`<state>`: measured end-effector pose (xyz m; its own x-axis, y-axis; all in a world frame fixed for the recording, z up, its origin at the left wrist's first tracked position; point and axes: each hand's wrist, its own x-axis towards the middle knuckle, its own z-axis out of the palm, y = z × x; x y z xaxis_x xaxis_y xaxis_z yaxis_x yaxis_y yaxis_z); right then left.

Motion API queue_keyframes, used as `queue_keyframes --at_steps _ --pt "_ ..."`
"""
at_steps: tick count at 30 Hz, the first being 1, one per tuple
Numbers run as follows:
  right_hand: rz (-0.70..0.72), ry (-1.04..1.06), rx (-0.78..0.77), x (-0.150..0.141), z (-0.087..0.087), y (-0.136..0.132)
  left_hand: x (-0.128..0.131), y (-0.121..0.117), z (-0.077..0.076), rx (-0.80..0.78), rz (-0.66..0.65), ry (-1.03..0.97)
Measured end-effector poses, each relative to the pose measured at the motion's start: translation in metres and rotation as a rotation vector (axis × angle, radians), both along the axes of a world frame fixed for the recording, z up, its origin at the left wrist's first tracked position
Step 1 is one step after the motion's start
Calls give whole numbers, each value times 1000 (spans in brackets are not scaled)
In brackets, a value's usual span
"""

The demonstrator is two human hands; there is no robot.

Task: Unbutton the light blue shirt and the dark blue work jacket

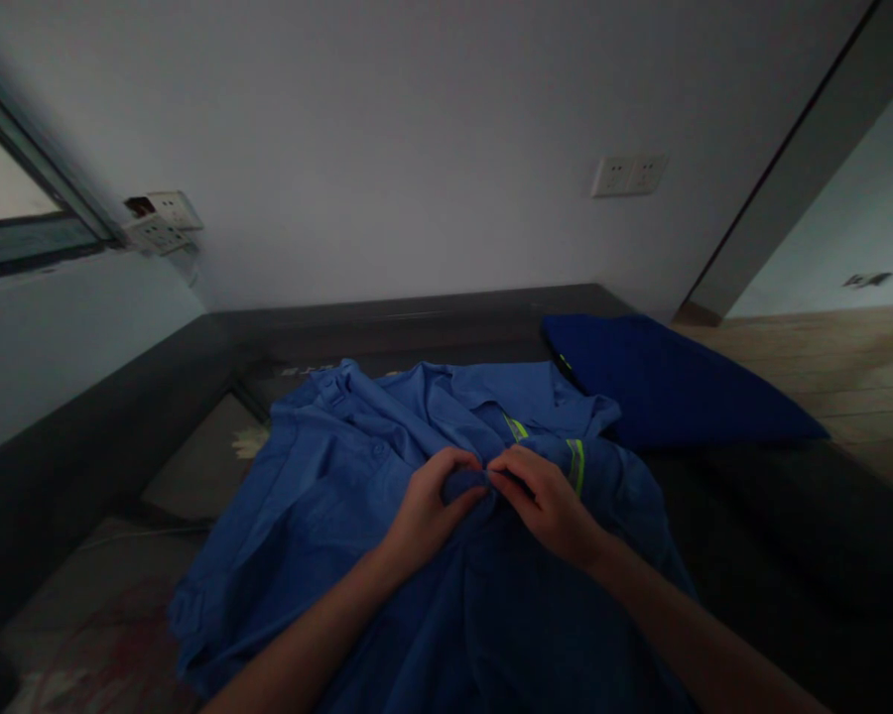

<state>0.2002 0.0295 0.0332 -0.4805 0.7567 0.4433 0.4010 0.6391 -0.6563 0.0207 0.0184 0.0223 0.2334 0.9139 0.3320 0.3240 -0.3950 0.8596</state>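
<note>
A blue work jacket (319,476) with yellow-green and silver reflective strips lies spread and wrinkled before me. Near its middle, my left hand (436,501) pinches the cloth between thumb and forefinger. My right hand (547,501) meets it fingertip to fingertip, also pinching the fabric at the same spot. Whatever small part sits between the fingertips is too dark and small to make out. A button (378,450) shows on the cloth to the left of my hands.
Folded darker blue cloth (670,387) lies at the right on the dark surface (417,322). Behind stands a pale wall with a double socket (629,176). More sockets (160,223) sit by the window at left. Wooden flooring (848,367) shows at far right.
</note>
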Motion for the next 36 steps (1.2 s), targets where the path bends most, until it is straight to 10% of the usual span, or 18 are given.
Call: queue_keyframes --at_steps 36 --pt "-244 12 45 8 3 12 -35 20 12 90 80 344"
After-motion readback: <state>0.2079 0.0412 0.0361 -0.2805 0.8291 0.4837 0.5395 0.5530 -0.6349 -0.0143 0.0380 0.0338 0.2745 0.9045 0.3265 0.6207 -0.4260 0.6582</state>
